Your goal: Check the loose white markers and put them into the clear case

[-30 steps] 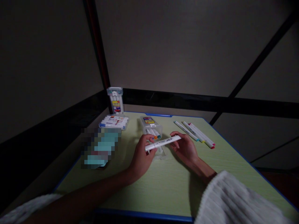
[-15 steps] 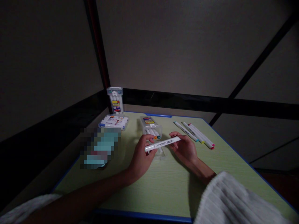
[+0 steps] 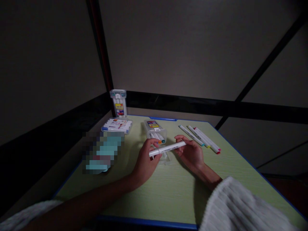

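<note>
White plastic, to judge by its sheen, forms the marker (image 3: 168, 147), held between the left hand (image 3: 145, 163) and the right hand (image 3: 192, 156) above the tabletop (image 3: 156, 199). Both hands grip it: the left pinches one end between thumb and fingers; the right has thumb and fingers closed about the other. Handling (inferred): light, stiff and not readily broken; the smooth barrel may slip or roll between the fingertips. Best hold: one pinch on either side of the seam, close to the ends, as the hands are placed. Appearance: slender and straight, lying slightly aslant, its right-hand end the higher. A fine seam crosses it just beside the left fingers; between seam and right hand runs dark lettering, too small to read. Both end faces are hidden, so the ink colour cannot be told. Just beyond the hands lies a clear case (image 3: 160, 131) of similar markers; beyond the right hand, loose markers (image 3: 192, 135).
</note>
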`<state>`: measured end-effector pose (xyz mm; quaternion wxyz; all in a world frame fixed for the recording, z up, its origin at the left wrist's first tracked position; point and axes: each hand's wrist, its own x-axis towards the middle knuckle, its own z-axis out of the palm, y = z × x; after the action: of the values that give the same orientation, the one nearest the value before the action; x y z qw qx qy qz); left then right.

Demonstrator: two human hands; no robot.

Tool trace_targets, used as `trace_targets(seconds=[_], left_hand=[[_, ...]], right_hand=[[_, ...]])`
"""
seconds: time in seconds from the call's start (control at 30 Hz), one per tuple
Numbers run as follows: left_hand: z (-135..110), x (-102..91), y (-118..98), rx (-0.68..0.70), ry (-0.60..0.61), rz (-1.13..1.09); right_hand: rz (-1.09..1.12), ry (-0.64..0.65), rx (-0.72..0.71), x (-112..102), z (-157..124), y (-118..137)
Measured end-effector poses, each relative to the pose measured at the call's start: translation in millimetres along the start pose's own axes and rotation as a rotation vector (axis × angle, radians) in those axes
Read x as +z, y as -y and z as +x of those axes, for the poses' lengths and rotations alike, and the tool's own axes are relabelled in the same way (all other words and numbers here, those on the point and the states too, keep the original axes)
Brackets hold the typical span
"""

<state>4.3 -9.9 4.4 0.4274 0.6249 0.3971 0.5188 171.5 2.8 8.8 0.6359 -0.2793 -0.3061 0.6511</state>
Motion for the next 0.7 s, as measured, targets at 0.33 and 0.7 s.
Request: trace_targets(seconds=[0.33,0.7], left_hand=[[2.0,-5.4,-4.8,0.015,0.038,0.054],[4.3,-6.2,-0.6,-0.043,-0.016,0.041]], right_hand=[[-0.084,0.060,-0.043,5.2,-2.7,2.3],[-0.174,0.121,-0.097,4.7,-2.8,1.4]])
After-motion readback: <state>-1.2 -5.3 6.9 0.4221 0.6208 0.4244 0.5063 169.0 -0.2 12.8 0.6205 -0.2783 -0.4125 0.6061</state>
